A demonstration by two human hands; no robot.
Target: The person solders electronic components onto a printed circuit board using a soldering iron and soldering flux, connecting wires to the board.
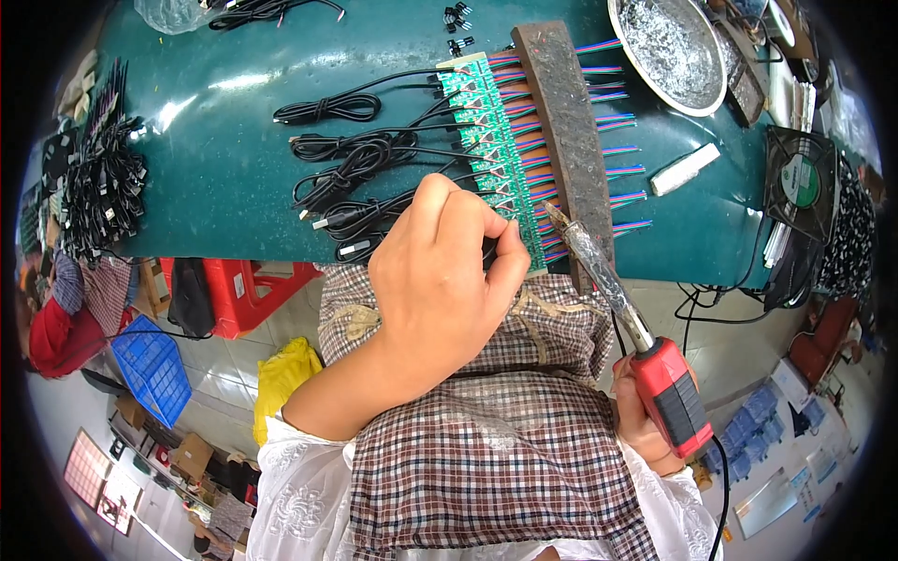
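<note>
My right hand (pixel 643 421) grips a soldering iron (pixel 608 280) by its red and black handle. The iron's tip is at the right side of a strip of green circuit boards (pixel 496 140), close to the near boards. Over the near left part of the strip, my left hand (pixel 435 271) is closed, thumb and index finger pinched together; what they hold is hidden. Black cables (pixel 360 154) in tied coils run to the strip's left side. Thin coloured wires (pixel 622 173) come off its right side and pass under a long dark bar (pixel 566 122).
A metal dish (pixel 645 9) with silvery scraps stands at the far right, a white block (pixel 685 169) nearer. A small black fan (pixel 802 182) sits at the right edge. Bundled cables (pixel 103 187) lie at left. A red stool (pixel 243 299) and blue crate (pixel 150 369) stand below.
</note>
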